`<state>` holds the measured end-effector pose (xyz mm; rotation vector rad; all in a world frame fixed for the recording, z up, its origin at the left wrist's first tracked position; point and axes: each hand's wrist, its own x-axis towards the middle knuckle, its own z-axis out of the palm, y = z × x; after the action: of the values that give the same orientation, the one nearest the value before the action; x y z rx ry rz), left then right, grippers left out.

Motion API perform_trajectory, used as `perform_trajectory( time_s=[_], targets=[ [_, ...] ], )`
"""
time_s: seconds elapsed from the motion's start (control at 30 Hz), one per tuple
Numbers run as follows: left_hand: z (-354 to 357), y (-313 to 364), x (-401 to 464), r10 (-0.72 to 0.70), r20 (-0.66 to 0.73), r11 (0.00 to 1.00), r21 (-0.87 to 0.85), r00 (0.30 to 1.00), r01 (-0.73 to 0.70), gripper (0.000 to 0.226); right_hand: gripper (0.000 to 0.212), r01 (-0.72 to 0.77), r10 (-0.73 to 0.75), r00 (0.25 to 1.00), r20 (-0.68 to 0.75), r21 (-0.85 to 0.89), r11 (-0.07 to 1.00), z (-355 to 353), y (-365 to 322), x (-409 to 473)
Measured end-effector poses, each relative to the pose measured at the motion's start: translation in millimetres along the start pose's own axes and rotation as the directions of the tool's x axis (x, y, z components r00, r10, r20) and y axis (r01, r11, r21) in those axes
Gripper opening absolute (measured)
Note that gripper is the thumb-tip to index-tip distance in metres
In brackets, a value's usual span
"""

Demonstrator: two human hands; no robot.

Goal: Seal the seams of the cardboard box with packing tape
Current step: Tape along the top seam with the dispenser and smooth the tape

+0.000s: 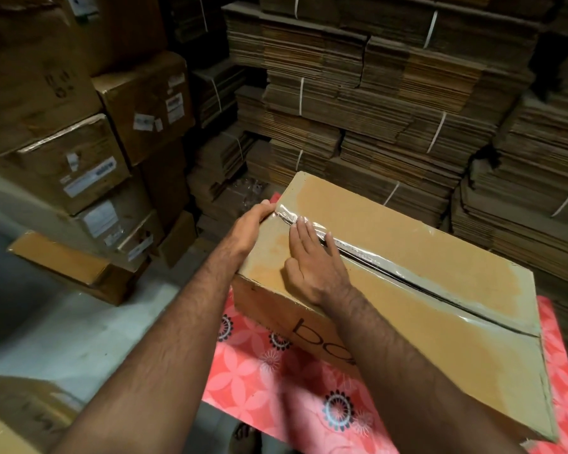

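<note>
A large brown cardboard box (440, 306) lies on a pink flowered mat (263, 371). A strip of clear packing tape (391, 260) runs along its top centre seam from the far left edge to the right edge. My right hand (315, 260) lies flat on the box top with straight fingers pressing the tape near the left end. My left hand (253, 221) rests on the box's far left edge where the tape folds over, fingers wrapped over the edge. No tape roll is in view.
Sealed labelled cartons (89, 132) are stacked at the left. Tied bundles of flattened cardboard (391, 109) fill the back and right. A smaller box (76, 267) lies on the pale floor at the left. Another carton corner (10, 417) sits at the bottom left.
</note>
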<state>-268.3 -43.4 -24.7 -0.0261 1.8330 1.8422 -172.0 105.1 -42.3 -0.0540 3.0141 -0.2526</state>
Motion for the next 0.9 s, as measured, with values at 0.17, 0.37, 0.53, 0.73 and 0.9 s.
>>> perform_trajectory(
  time_s=[0.17, 0.37, 0.53, 0.73, 0.9],
  targets=[
    [-1.6, -5.0, 2.5, 0.013, 0.030, 0.997, 0.072, 0.999, -0.015, 0.057, 0.075, 0.015, -0.014, 0.998, -0.055, 0.013, 1.000, 0.7, -16.3, 11.7],
    [-6.0, -16.6, 16.3, 0.043, 0.036, 0.994, 0.103, 0.998, -0.047, 0.084, 0.074, -0.058, 0.060, 0.997, -0.057, 0.041, 0.998, 4.7, -36.1, 33.7],
    [-9.1, -30.8, 33.5, 0.047, 0.032, 0.992, 0.114, 0.998, -0.051, 0.089, 0.074, -0.066, 0.069, 0.996, -0.063, 0.047, 0.997, 2.8, -33.8, 36.9],
    [10.9, 2.7, -5.0, 0.035, -0.068, 0.945, 0.327, 0.997, -0.011, 0.074, 0.075, -0.121, 0.122, 0.992, -0.018, 0.044, 0.992, 2.2, -30.5, 39.5],
    [16.7, 5.3, -11.8, 0.131, -0.107, 0.878, 0.474, 0.986, -0.065, 0.060, 0.072, -0.198, 0.206, 0.976, -0.063, 0.125, 0.972, -8.6, -19.6, 31.9]
  ],
)
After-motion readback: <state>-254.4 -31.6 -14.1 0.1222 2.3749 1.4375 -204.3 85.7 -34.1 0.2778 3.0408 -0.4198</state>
